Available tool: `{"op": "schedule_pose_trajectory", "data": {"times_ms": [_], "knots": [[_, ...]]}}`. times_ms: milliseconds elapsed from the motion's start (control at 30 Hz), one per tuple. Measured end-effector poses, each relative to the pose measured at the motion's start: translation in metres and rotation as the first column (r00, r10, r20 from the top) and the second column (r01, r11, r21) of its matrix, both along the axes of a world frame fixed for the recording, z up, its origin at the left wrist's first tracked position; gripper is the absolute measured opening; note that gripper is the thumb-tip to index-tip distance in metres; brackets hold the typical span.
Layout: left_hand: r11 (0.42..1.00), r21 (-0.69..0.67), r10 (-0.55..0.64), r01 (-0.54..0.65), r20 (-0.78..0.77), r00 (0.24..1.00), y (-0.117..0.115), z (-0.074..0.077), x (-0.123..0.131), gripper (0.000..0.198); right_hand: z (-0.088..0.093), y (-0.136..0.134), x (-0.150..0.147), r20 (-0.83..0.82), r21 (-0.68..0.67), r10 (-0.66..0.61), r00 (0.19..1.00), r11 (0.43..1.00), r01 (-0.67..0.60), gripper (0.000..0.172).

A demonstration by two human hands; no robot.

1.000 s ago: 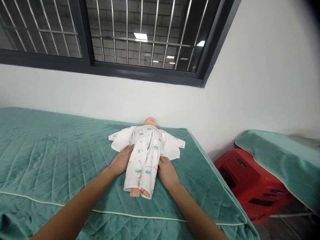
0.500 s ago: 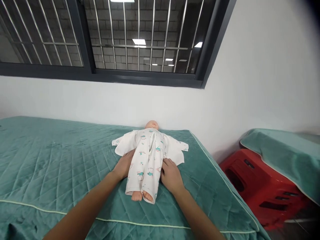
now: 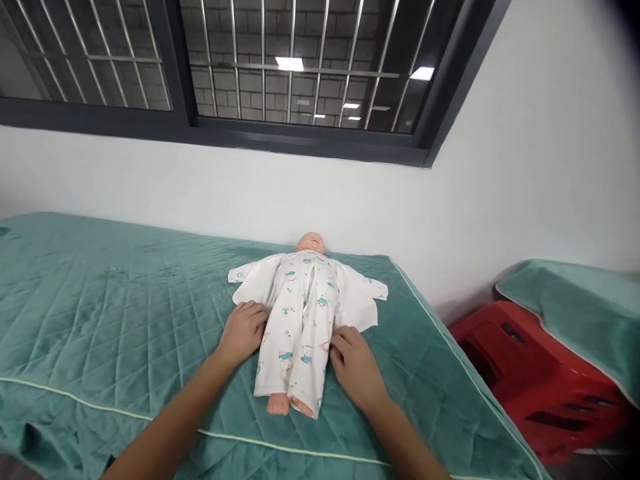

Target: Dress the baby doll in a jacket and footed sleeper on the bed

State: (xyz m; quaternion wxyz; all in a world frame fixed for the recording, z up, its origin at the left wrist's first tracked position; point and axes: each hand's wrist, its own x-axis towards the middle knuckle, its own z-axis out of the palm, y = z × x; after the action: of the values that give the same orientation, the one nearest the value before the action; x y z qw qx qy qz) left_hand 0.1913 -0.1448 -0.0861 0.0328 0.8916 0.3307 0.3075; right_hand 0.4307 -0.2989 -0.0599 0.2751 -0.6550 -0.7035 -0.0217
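- Baby doll (image 3: 311, 242), dressed, lying at full length on a green quilted bedspread (image 3: 165, 300); head beside the white wall (image 3: 150, 180), feet (image 3: 278, 404) toward the person.
- Printed trousers (image 3: 287, 320), white with small cartoon figures, drawn high over the doll's torso; two hems near the ankles, both feet showing below.
- Long-sleeved top (image 3: 359, 293), white, its panels fanned out on either side of the trousers; printed sleeves spread outward on the bedspread. Whether it is fastened cannot be told.
- Left hand (image 3: 245, 331), at the side of the trousers, fingers curled, tips at the edge of the cloth; whether they pinch fabric cannot be told.
- Right hand (image 3: 357, 367), at the opposite side, slightly nearer the feet, fingers bent against the trouser leg; grip on the cloth likewise uncertain.
- Step in hand, by judgement: adjusting the trousers along both sides of the doll's legs.
- Next move, by judgement: calls for light, even handling of both sides, so that the legs lie straight and the loose top panels stay untangled.
- Surroundings: red plastic stool (image 3: 543, 373) to the right, partly beneath another green cover (image 3: 590, 320); dark-framed window (image 3: 300, 139) with metal bars above.
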Motion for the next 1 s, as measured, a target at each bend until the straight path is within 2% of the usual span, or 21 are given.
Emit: {"op": "schedule_pose_trajectory", "data": {"times_ms": [100, 167, 267, 367, 433, 500, 700, 833, 900, 1000], "knots": [[0.991, -0.078, 0.118, -0.104, 0.198, 0.973, 0.018, -0.006, -0.001, 0.033, -0.001, -0.004, 0.013, -0.164, -0.029, 0.061, 0.984, 0.997, -0.067, 0.028], [0.964, -0.123, 0.261, -0.236, 0.256, 0.931, 0.036, -0.006, 0.002, 0.038, 0.0, 0.008, 0.035, -0.273, 0.002, 0.031, 0.961, 1.0, -0.032, 0.026], [0.87, -0.188, 0.486, -0.457, 0.158, 0.86, 0.065, -0.002, 0.01, 0.038, 0.005, 0.047, 0.078, -0.334, 0.065, -0.199, 0.921, 0.97, 0.233, 0.024], [0.778, -0.235, 0.599, -0.582, -0.002, 0.801, 0.089, 0.003, 0.016, 0.033, 0.005, 0.087, 0.113, -0.317, -0.013, -0.432, 0.845, 0.892, 0.451, 0.029], [0.76, -0.247, 0.603, -0.601, -0.075, 0.794, 0.1, 0.005, 0.018, 0.03, 0.001, 0.101, 0.123, -0.264, -0.086, -0.501, 0.825, 0.864, 0.497, 0.031], [0.762, -0.244, 0.593, -0.6, -0.109, 0.798, 0.107, 0.005, 0.018, 0.029, -0.005, 0.105, 0.126, -0.184, -0.122, -0.52, 0.834, 0.854, 0.506, 0.035], [0.763, -0.23, 0.595, -0.604, -0.115, 0.795, 0.109, 0.003, 0.017, 0.028, -0.015, 0.089, 0.127, -0.031, -0.116, -0.581, 0.813, 0.81, 0.575, 0.042], [0.771, -0.239, 0.588, -0.59, -0.086, 0.804, 0.107, 0.002, 0.016, 0.027, -0.013, 0.083, 0.13, -0.077, -0.14, -0.6, 0.796, 0.797, 0.587, 0.042], [0.771, -0.241, 0.591, -0.59, -0.076, 0.803, 0.106, 0.002, 0.015, 0.028, -0.011, 0.08, 0.13, -0.149, -0.171, -0.598, 0.788, 0.8, 0.575, 0.042], [0.767, -0.24, 0.595, -0.596, -0.086, 0.799, 0.106, 0.002, 0.015, 0.028, -0.009, 0.074, 0.129, -0.265, -0.209, -0.626, 0.734, 0.78, 0.59, 0.04]]}}
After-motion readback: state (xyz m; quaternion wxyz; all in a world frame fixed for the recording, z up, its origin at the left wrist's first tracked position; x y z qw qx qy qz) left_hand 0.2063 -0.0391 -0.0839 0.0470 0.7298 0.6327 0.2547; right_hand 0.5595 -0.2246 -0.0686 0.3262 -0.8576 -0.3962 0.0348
